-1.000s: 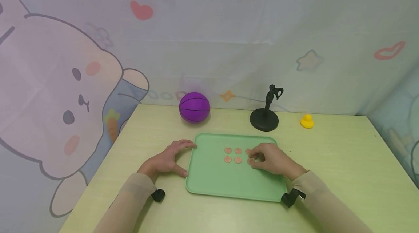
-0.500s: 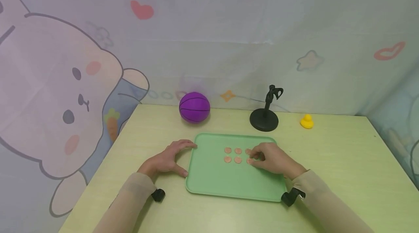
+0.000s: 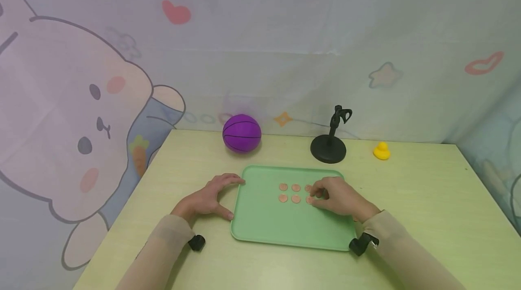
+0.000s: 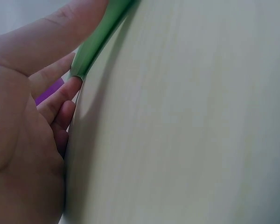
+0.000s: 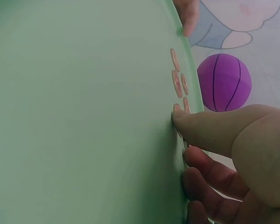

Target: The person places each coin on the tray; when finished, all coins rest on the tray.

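Observation:
On the green tray lie copper-coloured coins in two rows of three. My right hand is over the tray's right part. Its thumb presses the right-hand coin of the nearer row, and its index finger partly covers the right-hand coin of the farther row. In the right wrist view the thumb lies straight on a coin, with the other fingers apart below it. My left hand is spread at the tray's left edge, thumb and fingertips touching the rim.
Behind the tray a purple ball with black lines, a black stand with a clip and a yellow rubber duck stand on the pale table. A printed cloth hangs behind the table.
The right-hand coin of the nearer row has slid slightly left under my right thumb. The left hand, the tray and the other coins stay in place.

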Demonstrator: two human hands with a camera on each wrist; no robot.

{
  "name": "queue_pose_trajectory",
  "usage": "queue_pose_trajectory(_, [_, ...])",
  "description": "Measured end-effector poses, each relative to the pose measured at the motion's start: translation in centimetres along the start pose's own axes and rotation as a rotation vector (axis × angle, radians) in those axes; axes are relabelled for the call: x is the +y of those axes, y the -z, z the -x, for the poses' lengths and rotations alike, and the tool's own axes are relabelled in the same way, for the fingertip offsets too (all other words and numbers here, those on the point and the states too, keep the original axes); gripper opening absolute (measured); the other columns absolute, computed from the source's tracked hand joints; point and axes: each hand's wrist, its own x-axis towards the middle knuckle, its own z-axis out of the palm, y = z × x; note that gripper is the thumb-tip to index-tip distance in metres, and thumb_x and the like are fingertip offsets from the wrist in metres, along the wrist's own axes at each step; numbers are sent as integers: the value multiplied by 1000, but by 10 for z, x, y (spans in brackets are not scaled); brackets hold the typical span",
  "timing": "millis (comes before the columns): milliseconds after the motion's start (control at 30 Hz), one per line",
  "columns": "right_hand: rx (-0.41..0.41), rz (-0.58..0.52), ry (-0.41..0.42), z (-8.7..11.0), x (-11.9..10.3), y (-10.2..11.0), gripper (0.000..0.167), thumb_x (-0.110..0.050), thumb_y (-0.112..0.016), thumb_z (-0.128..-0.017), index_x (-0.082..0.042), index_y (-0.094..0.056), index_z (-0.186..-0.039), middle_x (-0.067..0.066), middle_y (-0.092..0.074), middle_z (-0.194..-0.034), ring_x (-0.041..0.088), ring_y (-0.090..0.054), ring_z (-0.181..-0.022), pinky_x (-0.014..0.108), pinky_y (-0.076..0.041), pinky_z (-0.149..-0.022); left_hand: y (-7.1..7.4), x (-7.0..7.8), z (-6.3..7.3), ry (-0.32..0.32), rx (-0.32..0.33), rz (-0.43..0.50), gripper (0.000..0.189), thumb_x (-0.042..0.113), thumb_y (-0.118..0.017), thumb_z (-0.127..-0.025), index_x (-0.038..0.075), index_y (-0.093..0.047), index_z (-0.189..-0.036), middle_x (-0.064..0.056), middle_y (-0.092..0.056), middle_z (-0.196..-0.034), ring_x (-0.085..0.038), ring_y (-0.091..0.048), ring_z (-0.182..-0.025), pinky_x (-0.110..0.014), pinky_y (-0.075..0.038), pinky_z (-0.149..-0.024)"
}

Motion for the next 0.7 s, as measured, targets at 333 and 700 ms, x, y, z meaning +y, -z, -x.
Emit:
queue_pose_trajectory(333, [-1, 9, 2, 0, 0, -1, 10, -22, -83, -92, -14, -78, -94, -7, -70, -87, 4, -57, -73, 27, -52, -71, 0, -1, 1, -4, 3, -8, 97, 33, -99, -68, 25, -52, -153, -8, -33, -167, -39, -23, -153, -70, -17, -121])
queue_pose_trajectory(700, [-25, -35, -26, 1, 1, 3, 14, -29, -81, -94, -15, -78, -99, -10, -68, -87, 6, -59, -72, 27, -53, -71, 0, -1, 0, 5, -4, -19, 98, 34, -99, -69, 27, -51, -154, -7, -31, -168, -38, -21, -154, -69, -16, -122])
